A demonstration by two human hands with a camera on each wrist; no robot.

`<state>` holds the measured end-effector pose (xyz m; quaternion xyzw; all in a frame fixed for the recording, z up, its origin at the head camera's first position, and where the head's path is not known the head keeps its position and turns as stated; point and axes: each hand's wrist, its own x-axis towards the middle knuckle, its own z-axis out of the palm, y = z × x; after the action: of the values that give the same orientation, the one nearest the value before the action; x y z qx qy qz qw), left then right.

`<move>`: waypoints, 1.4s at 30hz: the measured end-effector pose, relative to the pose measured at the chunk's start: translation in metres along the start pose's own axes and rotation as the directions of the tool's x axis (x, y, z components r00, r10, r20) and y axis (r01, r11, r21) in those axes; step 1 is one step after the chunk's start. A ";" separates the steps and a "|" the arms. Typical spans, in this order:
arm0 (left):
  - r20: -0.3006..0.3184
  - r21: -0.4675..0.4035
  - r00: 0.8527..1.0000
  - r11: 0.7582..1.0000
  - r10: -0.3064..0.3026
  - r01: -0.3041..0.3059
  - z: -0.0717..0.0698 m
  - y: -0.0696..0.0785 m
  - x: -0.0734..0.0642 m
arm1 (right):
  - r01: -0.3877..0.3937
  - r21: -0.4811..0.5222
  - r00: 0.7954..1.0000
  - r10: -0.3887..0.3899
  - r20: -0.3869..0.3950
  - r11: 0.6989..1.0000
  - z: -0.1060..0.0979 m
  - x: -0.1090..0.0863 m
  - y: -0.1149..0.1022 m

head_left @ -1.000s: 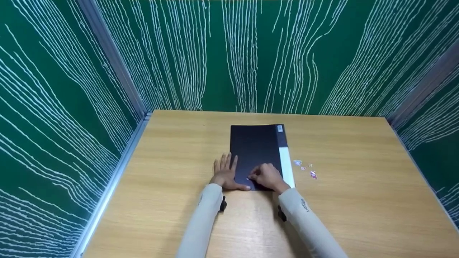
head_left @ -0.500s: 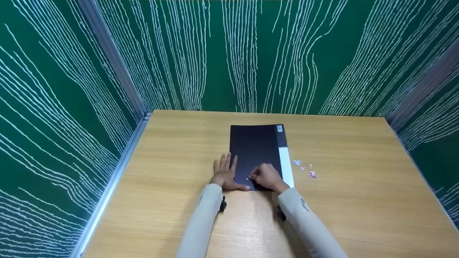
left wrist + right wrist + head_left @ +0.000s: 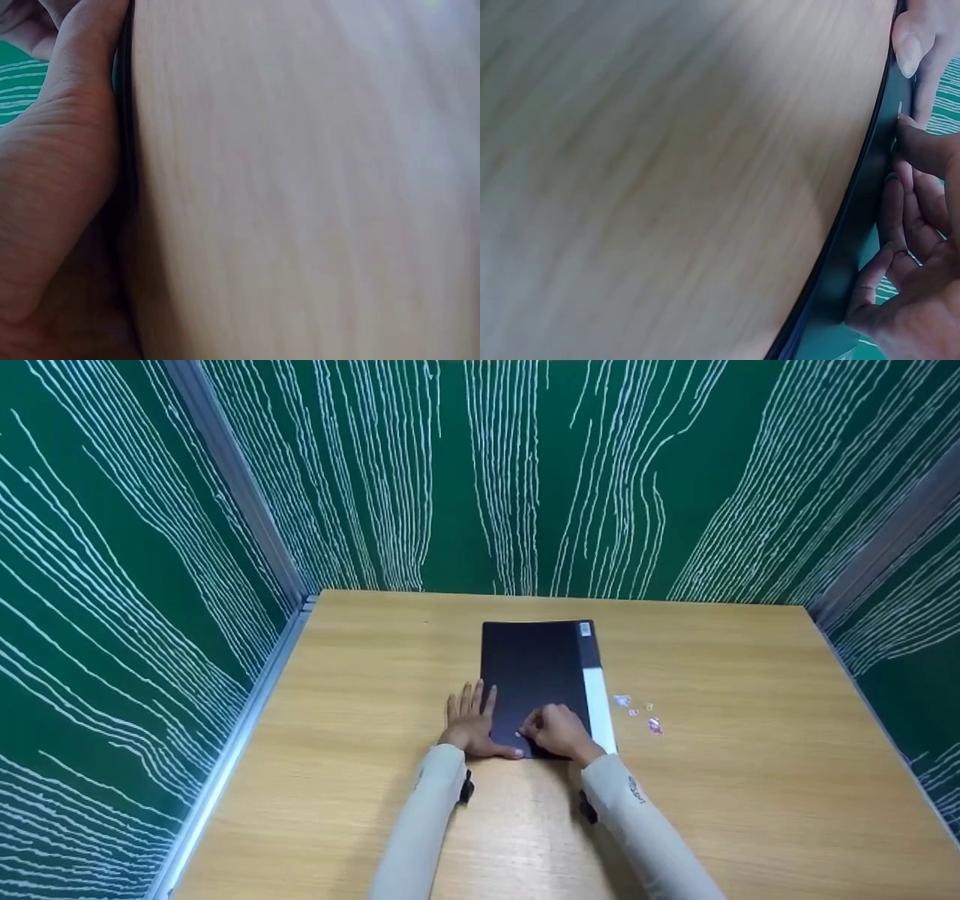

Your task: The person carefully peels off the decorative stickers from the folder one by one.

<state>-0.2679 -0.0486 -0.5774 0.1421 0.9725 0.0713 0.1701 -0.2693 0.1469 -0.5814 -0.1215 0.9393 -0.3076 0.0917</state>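
A black folder (image 3: 532,667) with a pale strip down its right side lies on the table. My left hand (image 3: 471,731) rests on its lower left corner, fingers spread and straight, thumb along the near edge. My right hand (image 3: 559,729) is over the lower part of the folder, fingers curled. Its thumb and index finger pinch at a tiny pale piece (image 3: 517,733) against the cover, mostly hidden by the fingertips. The right wrist view shows the right thumb (image 3: 922,146) close to the cover, near the left thumb (image 3: 909,49).
Several small shiny clear and pink pieces (image 3: 655,726) lie on the wooden table (image 3: 360,675) right of the folder. A small white label (image 3: 585,629) marks the folder's top right corner. Green walls (image 3: 502,472) with white lines stand behind and at both sides.
Almost nothing differs. Both hands keep their places on the folder, with only a very slight shift of the right fingers.
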 end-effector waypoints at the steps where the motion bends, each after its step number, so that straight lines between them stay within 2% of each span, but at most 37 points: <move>1: 0.001 -0.003 1.000 1.000 -0.001 0.001 0.000 0.000 0.000 | 0.007 -0.008 1.000 -0.007 -0.002 1.000 0.000 0.000 0.000; 4: 0.015 -0.011 1.000 1.000 -0.004 0.005 0.002 -0.001 0.003 | 0.026 -0.034 1.000 -0.027 -0.013 0.999 0.000 0.001 -0.001; 9: 0.035 -0.025 0.999 1.000 -0.007 0.008 0.006 -0.002 0.008 | 0.008 -0.050 1.000 -0.009 -0.015 0.999 0.001 -0.001 -0.002; 17: -0.018 -0.005 1.000 1.000 0.000 -0.001 0.002 0.000 0.002 | 0.017 -0.045 0.999 -0.019 -0.039 0.999 0.002 -0.002 -0.001; 24: -0.015 -0.016 1.000 1.000 0.006 -0.007 0.006 -0.001 0.007 | 0.010 -0.025 1.000 -0.011 -0.024 1.000 0.001 -0.003 0.002; 34: -0.003 -0.009 1.000 1.000 0.000 0.000 0.002 0.000 0.001 | 0.059 -0.019 0.997 -0.060 -0.046 0.998 0.002 -0.002 0.004; 42: -0.019 0.003 1.000 1.000 0.011 -0.011 0.002 0.000 0.002 | 0.036 0.002 0.999 -0.036 -0.030 0.999 0.002 -0.002 0.003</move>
<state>-0.2687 -0.0482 -0.5800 0.1470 0.9734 0.0722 0.1604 -0.2676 0.1484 -0.5843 -0.1338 0.9377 -0.3124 0.0722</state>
